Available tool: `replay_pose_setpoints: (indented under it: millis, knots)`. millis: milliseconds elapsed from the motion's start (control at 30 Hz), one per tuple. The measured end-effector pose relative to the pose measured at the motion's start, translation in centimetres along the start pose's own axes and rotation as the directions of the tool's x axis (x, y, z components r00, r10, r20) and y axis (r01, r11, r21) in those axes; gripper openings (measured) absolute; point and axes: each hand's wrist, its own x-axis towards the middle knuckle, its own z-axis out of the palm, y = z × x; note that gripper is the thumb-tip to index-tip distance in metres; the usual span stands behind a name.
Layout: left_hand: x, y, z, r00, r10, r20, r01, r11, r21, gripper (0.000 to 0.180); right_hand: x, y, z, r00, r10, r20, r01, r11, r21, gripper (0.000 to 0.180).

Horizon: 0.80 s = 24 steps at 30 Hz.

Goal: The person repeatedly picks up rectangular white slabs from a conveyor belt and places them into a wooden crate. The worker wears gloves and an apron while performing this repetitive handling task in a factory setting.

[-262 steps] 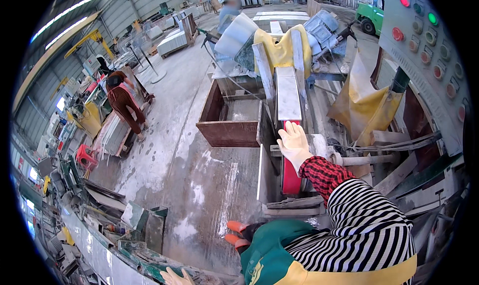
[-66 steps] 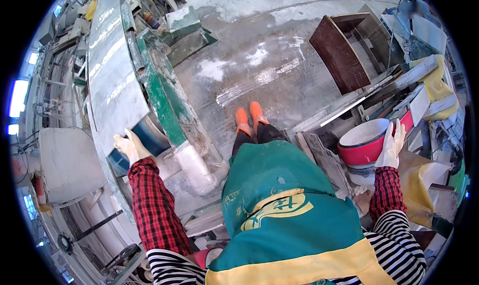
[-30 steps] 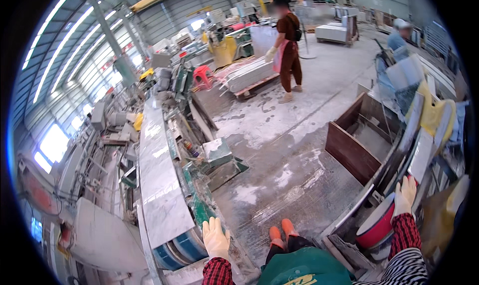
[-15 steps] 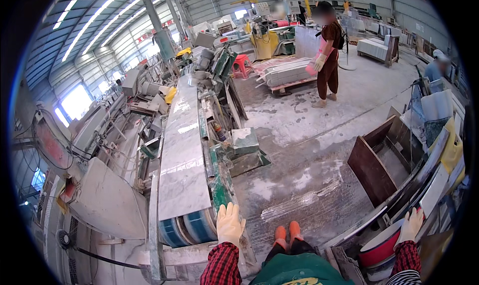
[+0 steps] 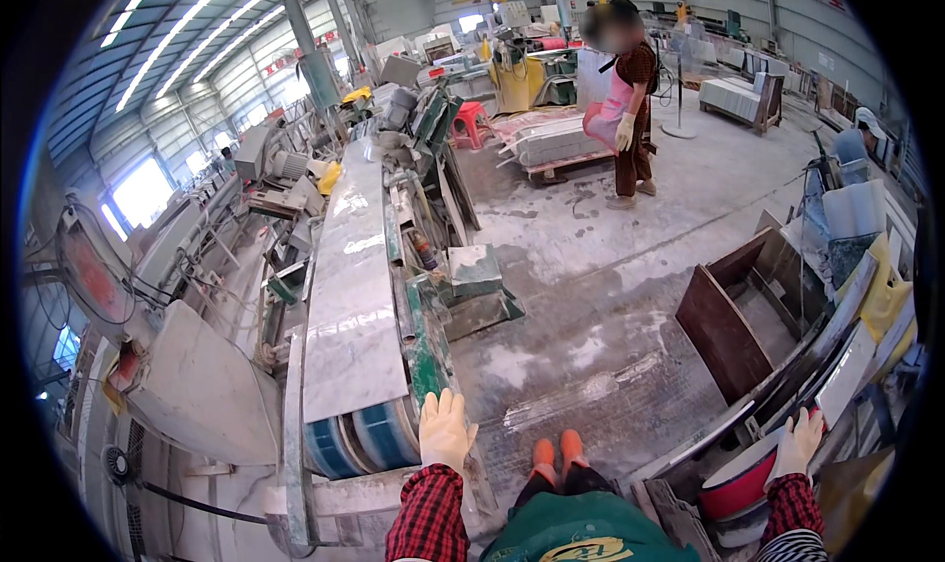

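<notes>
A long grey-white stone slab lies along the machine bed in front of me on the left, its near end over blue-banded rollers. My left hand, in a pale glove, rests with fingers spread at the near end of the green machine rail, just right of the slab and apart from it. My right hand, gloved too, is at the lower right with fingers stretched out. It is beside a red-sided round object and a leaning white strip; whether it touches them I cannot tell.
A brown open-topped box stands on the floor to the right. Farther off, a co-worker in a pink apron stands beside stacked pale slabs and a red stool. Leaning strips and yellow sheeting crowd the right edge.
The view has shifted slightly. The co-worker has turned and lowered an arm. At the far right, another person bends lower. My hands keep nearly the same places.
</notes>
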Motion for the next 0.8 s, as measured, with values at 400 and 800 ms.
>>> replay_pose_setpoints:
  millis: [400, 800]
  knots:
    - [0.1, -0.1, 0.5, 1.000, 0.021, -0.022, -0.022, 0.999, -0.044, 0.064, -1.7, -2.1, -2.4, 0.995, -0.058, -0.078, 0.060, 0.998, 0.025, 0.040]
    - [0.2, 0.8, 0.8, 0.999, 0.032, 0.039, -0.029, 0.997, -0.068, 0.069, -2.7, -3.1, -3.4, 0.989, -0.068, -0.130, 0.065, 0.998, -0.028, 0.044]
